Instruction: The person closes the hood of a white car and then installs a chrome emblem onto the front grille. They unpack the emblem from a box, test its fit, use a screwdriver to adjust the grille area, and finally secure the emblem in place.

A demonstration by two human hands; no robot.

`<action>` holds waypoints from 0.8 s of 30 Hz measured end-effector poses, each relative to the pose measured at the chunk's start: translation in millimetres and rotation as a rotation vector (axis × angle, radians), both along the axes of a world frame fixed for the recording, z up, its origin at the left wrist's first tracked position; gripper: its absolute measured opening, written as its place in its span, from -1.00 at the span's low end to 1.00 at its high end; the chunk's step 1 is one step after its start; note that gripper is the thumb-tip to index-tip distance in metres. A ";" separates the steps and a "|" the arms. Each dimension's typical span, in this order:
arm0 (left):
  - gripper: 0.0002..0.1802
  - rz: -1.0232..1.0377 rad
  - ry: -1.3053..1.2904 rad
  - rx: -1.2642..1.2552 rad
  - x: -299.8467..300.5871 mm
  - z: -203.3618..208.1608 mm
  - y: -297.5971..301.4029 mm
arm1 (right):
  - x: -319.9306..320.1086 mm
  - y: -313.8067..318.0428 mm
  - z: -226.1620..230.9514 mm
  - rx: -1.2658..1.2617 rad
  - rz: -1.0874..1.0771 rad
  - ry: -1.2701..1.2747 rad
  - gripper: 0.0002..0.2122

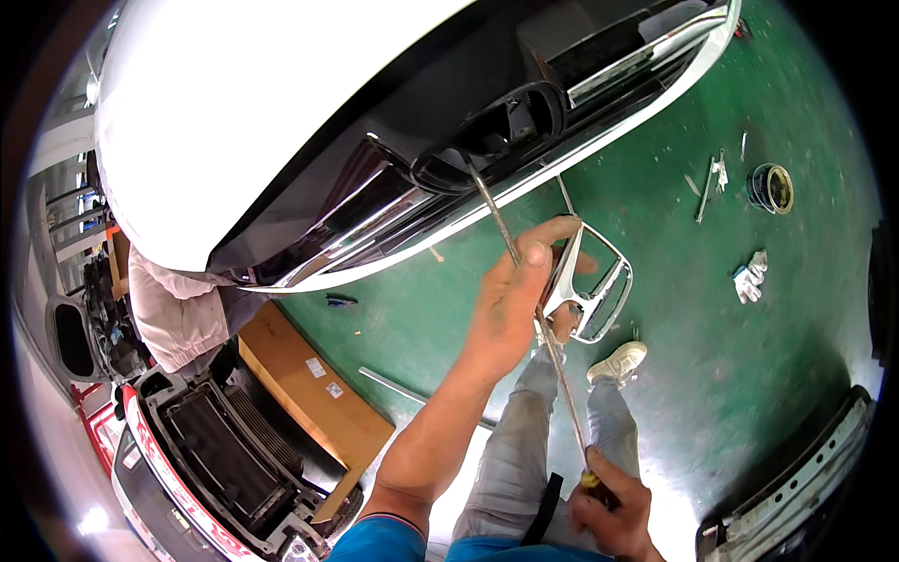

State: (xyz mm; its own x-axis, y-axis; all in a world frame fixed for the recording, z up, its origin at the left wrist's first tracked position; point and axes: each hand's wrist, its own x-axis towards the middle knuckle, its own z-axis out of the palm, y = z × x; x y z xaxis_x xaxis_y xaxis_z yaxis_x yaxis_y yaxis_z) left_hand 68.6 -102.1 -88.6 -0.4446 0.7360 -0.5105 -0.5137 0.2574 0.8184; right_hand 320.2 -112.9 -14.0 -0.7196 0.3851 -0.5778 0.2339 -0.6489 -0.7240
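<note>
My left hand (pixel 513 304) is closed around a silver-white car emblem (pixel 582 298), an open oval frame with crossbars. Some of its fingers show through the emblem's openings. At the lower right, my right hand (pixel 613 506) grips the yellow handle of a long screwdriver (pixel 564 384). The thin shaft runs up past my left palm, and its far end reaches the dark round opening in the front grille (pixel 351 211) of a white car (pixel 243 122). Whether the tip touches anything inside the opening, I cannot tell.
On the green floor to the right lie white gloves (pixel 751 277), a round tin (pixel 772 189) and several small tools. A cardboard box (pixel 304 384) and a removed front assembly (pixel 220 450) stand at lower left. A metal bumper beam (pixel 796 478) lies at lower right.
</note>
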 end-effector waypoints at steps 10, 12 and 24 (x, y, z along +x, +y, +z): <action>-0.29 0.058 -0.014 0.077 4.3 -3.4 1.9 | 8.2 -2.6 4.9 -0.177 0.031 -0.048 -0.43; -0.28 0.041 0.010 0.079 3.0 0.4 5.3 | 18.1 3.5 -11.9 -0.723 -0.156 0.202 -0.44; -0.30 0.010 0.010 -0.110 39.4 -10.4 -11.7 | 71.0 -0.1 -67.6 -0.703 -0.157 0.377 -0.39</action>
State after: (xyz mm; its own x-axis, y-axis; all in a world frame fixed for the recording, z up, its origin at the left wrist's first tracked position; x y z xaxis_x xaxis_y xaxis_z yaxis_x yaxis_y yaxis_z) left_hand 108.0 -113.8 -99.0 -0.4569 0.6714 -0.5835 -0.5084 0.3412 0.7907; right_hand 391.2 -113.0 -81.6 -0.8817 0.1351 -0.4520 -0.0756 -0.9862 -0.1473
